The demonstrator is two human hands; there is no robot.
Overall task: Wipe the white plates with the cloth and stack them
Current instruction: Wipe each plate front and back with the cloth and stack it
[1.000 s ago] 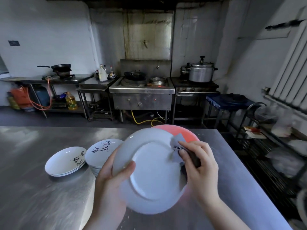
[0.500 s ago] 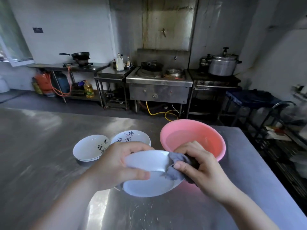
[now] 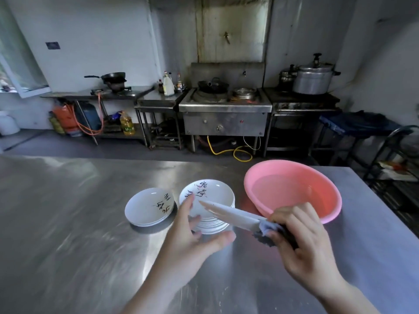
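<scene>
The right hand (image 3: 303, 241) has its fingers curled around a dark grey cloth (image 3: 272, 232) and, through the cloth, pinches the near edge of a white plate (image 3: 231, 215), which is seen almost edge-on and slants up and to the left, its far rim blurred above the taller stack of plates (image 3: 210, 200). The left hand (image 3: 190, 236) is spread wide, fingers straight and thumb stretched out to the right beneath the tilted plate; its fingertips lie over the front of the taller stack, though whether they actually touch the stack or the held plate cannot be told. That stack, with dark brush lettering on its top plate, stands on the steel table (image 3: 68, 223), and a lower stack of plates (image 3: 148, 209) with similar markings sits just beside it on the left. A pink basin (image 3: 292, 189) stands just to the right of the taller stack, behind the right hand, with what looks like water inside. Beyond the table are a steel wok stove (image 3: 224, 109), a large metal pot (image 3: 314, 77) on a side burner to its right, and a black pan (image 3: 113, 77) on the counter to its left.
</scene>
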